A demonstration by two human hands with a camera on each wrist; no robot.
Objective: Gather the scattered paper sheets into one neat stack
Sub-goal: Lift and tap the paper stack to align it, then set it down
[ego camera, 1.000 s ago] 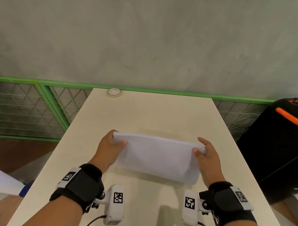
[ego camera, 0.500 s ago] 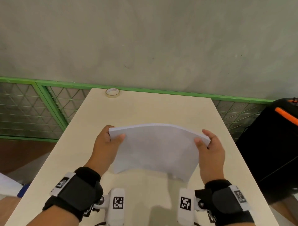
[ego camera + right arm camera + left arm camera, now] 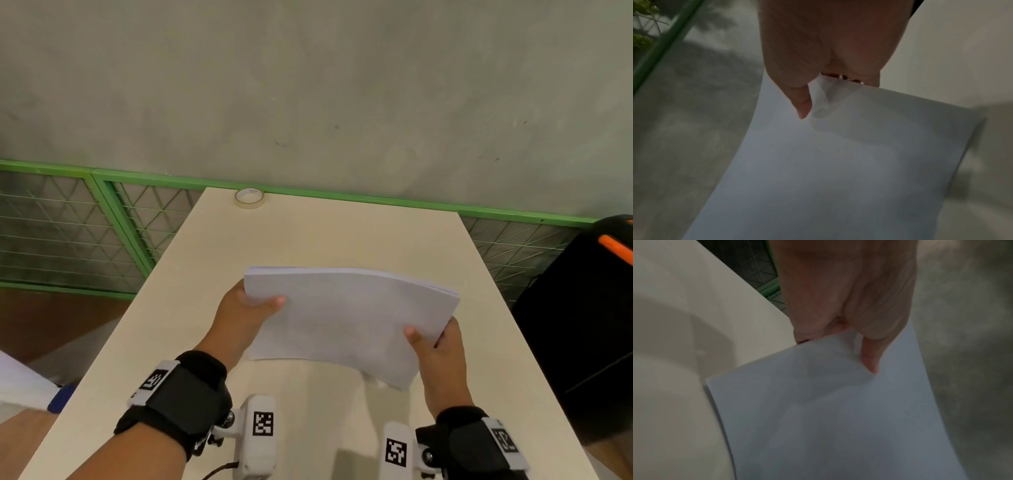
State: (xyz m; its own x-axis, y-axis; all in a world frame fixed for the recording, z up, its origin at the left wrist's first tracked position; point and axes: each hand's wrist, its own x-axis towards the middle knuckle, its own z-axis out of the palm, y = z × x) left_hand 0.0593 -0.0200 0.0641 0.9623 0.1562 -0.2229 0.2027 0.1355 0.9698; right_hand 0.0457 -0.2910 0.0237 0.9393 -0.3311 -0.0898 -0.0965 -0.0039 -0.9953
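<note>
Above the pale table [image 3: 212, 274], both the left hand [image 3: 239, 315] and right hand [image 3: 442, 353] pinch opposite edges of the bowed paper stack [image 3: 346, 322], thumbs on top.

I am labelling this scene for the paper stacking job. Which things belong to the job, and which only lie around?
Job:
paper stack, held above the table
left hand
right hand

Lying about:
tape roll at the table's far edge
black bag beside the table
</note>
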